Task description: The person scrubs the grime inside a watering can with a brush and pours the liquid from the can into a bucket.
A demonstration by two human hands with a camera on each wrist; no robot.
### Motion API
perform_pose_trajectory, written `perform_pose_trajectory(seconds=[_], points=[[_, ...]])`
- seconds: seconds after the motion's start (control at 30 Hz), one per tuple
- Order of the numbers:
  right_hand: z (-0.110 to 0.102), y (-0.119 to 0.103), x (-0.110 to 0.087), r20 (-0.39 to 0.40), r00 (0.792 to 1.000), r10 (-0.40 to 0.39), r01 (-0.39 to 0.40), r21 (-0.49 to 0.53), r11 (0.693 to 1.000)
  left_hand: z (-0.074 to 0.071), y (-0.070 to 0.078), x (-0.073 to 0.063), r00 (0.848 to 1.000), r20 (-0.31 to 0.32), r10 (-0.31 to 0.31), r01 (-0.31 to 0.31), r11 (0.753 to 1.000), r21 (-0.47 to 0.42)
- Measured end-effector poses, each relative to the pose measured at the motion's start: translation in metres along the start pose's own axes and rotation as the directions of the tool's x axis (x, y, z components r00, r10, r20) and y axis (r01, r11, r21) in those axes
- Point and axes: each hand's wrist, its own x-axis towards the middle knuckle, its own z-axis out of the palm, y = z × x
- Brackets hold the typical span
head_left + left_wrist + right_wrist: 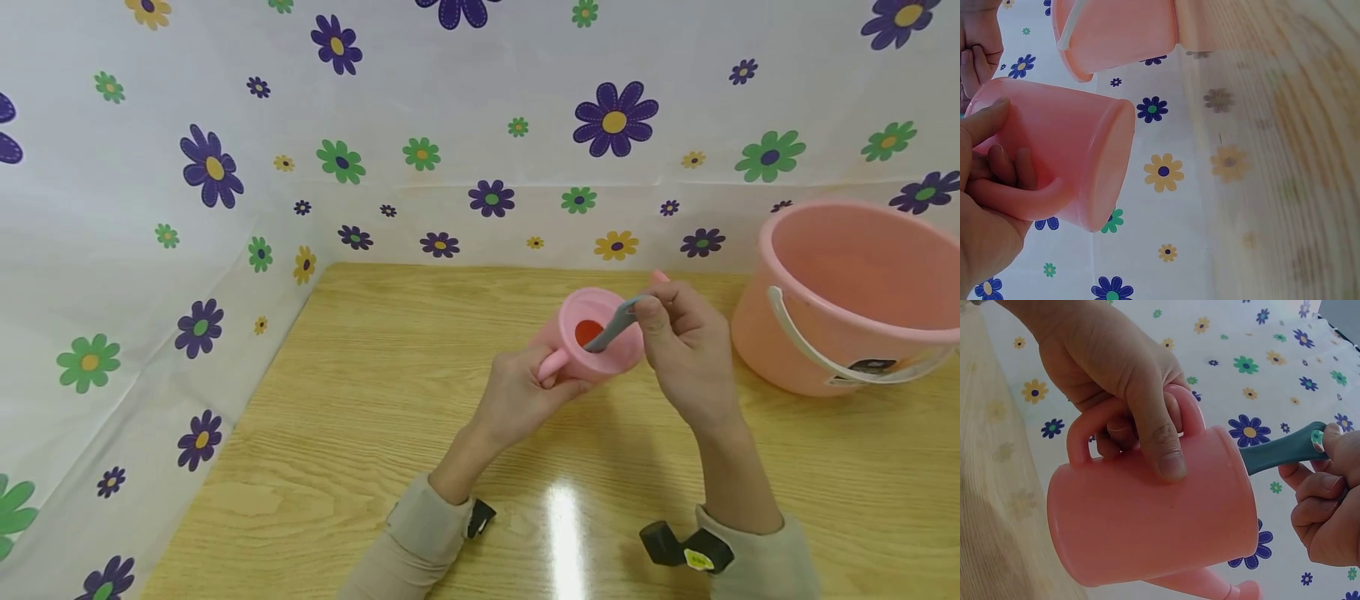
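Centre of head view, left hand (517, 396) grips pink watering can (1154, 515), likely light, stiff plastic, best held by loop handle (1079, 434); right hand (686, 354) pinches blue-green tool (1282, 452).

White glare (566, 542) streaks the brightly lit table (337, 400), while the wrist views look dimmer.

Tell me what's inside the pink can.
Inside the can, part of a teal tool and something red show. The tool's far end is hidden; what the red is can't be told.
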Motion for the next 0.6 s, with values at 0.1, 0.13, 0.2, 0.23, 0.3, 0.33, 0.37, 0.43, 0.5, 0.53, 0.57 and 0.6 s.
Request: perform_pose_trajectory(seconds=[0.1, 0.13, 0.2, 0.23, 0.3, 0.33, 0.37, 0.43, 0.5, 0.53, 0.57, 0.6], points=[[-0.0010, 0.0002, -0.0007, 0.002, 1.000, 0.010, -0.010, -0.020, 1.000, 0.0006, -0.0006, 0.0000, 1.000, -0.001, -0.009, 0.009, 1.000, 0.008], [-0.0012, 0.0006, -0.0003, 0.009, 1.000, 0.003, -0.003, -0.032, 0.999, 0.0008, -0.0008, 0.0001, 1.000, -0.002, -0.012, 0.012, 1.000, 0.008], [-0.0016, 0.0019, 0.0009, 0.031, 0.999, -0.016, 0.018, -0.060, 0.998, 0.0011, -0.0013, 0.0003, 1.000, -0.001, -0.015, 0.015, 1.000, 0.004], [-0.0017, 0.0027, 0.0015, 0.044, 0.999, -0.026, 0.029, -0.079, 0.996, 0.0012, -0.0014, 0.0003, 1.000, -0.002, -0.014, 0.014, 1.000, 0.002], [-0.0021, 0.0048, 0.0030, 0.073, 0.996, -0.041, 0.048, -0.102, 0.994, 0.0013, -0.0015, 0.0001, 1.000, -0.005, -0.014, 0.014, 1.000, 0.005], [-0.0024, 0.0057, 0.0035, 0.087, 0.995, -0.046, 0.056, -0.118, 0.991, 0.0013, -0.0014, 0.0003, 1.000, -0.006, -0.011, 0.011, 1.000, 0.007], [-0.0027, 0.0066, 0.0033, 0.102, 0.994, -0.035, 0.048, -0.129, 0.990, 0.0012, -0.0012, 0.0003, 1.000, -0.005, -0.010, 0.010, 1.000, 0.008], [-0.0030, 0.0078, 0.0025, 0.121, 0.993, 0.001, 0.018, -0.158, 0.987, 0.0010, -0.0008, 0.0000, 1.000, -0.007, -0.004, 0.004, 1.000, 0.018], [-0.0031, 0.0085, 0.0010, 0.131, 0.990, 0.060, -0.033, -0.195, 0.980, 0.0005, -0.0007, -0.0001, 1.000, -0.007, -0.001, 0.001, 1.000, 0.024], [-0.0032, 0.0085, 0.0002, 0.136, 0.987, 0.091, -0.060, -0.211, 0.976, 0.0004, -0.0008, 0.0000, 1.000, -0.007, 0.004, -0.004, 1.000, 0.025], [-0.0033, 0.0089, -0.0004, 0.142, 0.983, 0.119, -0.084, -0.231, 0.969, 0.0001, -0.0005, 0.0000, 1.000, -0.006, 0.004, -0.004, 1.000, 0.026], [-0.0035, 0.0092, -0.0005, 0.146, 0.980, 0.138, -0.098, -0.251, 0.963, -0.0001, -0.0005, 0.0002, 1.000, -0.004, 0.006, -0.006, 1.000, 0.027]])
